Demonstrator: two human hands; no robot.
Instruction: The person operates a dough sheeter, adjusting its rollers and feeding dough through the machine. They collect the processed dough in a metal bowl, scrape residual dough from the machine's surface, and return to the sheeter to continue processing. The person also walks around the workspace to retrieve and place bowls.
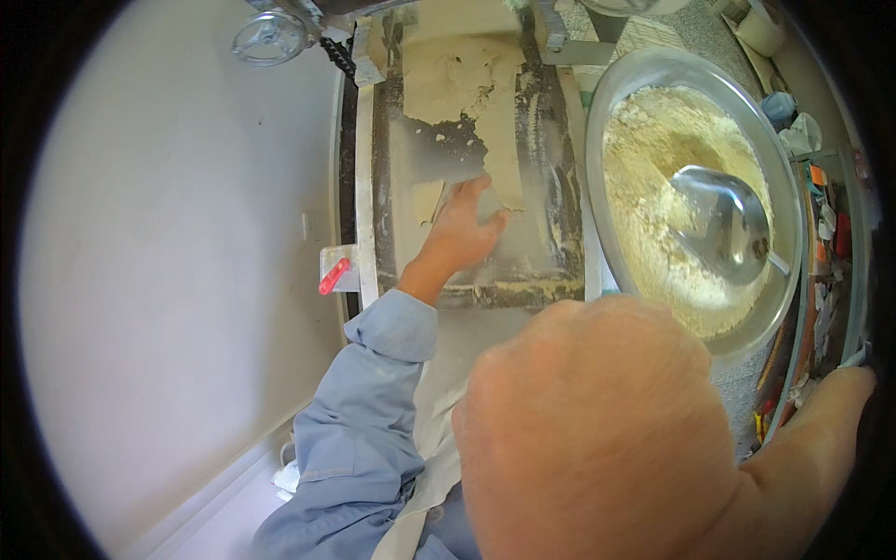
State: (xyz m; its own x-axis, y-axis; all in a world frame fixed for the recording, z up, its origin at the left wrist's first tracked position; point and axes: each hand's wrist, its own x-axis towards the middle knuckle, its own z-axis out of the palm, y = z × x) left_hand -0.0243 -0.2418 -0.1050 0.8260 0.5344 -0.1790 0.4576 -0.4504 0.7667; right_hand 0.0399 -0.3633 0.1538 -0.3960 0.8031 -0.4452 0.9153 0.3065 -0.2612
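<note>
My left hand (459,235), in a light blue sleeve, lies flat with its fingers apart on the floured belt (546,233) of a dough rolling machine. Its fingertips touch the torn lower edge of a pale dough sheet (457,75) that hangs in a narrow strip toward the thumb. A small loose dough scrap (427,200) sits just left of the fingers. My right hand (588,429) is very near the camera at the lower middle. Its back faces me and its fingers are hidden.
A large metal bowl (789,196) of flour with a metal scoop (723,219) in it stands right of the belt. A red lever (334,276) and a handwheel (271,37) sit on the machine's left side. A white wall lies left, a cluttered shelf (826,233) far right.
</note>
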